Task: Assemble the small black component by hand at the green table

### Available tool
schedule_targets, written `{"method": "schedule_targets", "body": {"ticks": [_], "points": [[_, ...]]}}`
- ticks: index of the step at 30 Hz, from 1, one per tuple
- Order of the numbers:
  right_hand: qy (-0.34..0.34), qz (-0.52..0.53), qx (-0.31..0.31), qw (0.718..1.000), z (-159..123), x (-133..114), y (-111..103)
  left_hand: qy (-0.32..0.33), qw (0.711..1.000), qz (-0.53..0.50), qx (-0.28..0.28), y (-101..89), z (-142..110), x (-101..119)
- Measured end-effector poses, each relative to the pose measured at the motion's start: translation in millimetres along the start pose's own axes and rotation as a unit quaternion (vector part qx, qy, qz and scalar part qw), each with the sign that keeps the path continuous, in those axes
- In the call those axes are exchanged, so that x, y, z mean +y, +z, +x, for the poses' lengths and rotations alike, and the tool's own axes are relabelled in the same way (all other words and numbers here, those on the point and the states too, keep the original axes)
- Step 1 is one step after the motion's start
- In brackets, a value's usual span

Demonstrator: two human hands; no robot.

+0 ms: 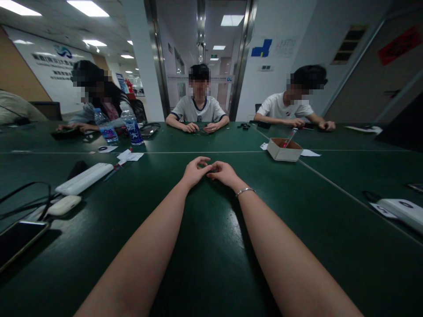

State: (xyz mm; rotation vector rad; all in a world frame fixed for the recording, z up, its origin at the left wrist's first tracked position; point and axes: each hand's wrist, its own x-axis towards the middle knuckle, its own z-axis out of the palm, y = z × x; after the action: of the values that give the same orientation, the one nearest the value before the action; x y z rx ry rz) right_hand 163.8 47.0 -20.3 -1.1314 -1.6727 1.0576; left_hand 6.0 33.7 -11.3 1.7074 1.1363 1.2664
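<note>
Both my hands meet over the green table [205,229], in the middle of the view. My left hand [194,172] has curled fingers, and its thumb reaches across to the fingertips of the other hand. Bent inward, my right hand [225,173] has its thumb and fingers drawn together in a pinch. A silver bracelet [245,191] circles the right wrist. The fingertips of the two hands touch or nearly touch. Whatever may lie between them is too small or too hidden to make out.
An open box [284,152] with a red-and-clear tube stands ahead right. On the left lie a phone [21,242], a white earphone case [64,205], a long white device [85,178] and cables. Two bottles [132,127] stand farther off. Several people sit around the table.
</note>
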Motion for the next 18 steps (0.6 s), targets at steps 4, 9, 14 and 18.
{"method": "schedule_targets", "body": {"ticks": [4,9,14,18], "points": [[0.006,0.014,-0.003,1.0,-1.5,-2.5,0.9,0.014,1.0,0.025,-0.002,0.0,-0.5,0.3],[0.006,0.013,0.022,1.0,-3.8,-5.0,5.3,0.02,0.998,0.053,-0.009,0.9,-3.5,3.0],[0.023,0.034,0.057,0.998,-7.0,-8.9,9.6,-0.009,0.997,0.069,0.029,-0.1,-3.6,-0.6],[0.036,0.047,0.116,0.991,-17.3,-16.0,6.5,-0.103,0.99,0.072,0.069,-4.8,-8.5,-1.3]]}}
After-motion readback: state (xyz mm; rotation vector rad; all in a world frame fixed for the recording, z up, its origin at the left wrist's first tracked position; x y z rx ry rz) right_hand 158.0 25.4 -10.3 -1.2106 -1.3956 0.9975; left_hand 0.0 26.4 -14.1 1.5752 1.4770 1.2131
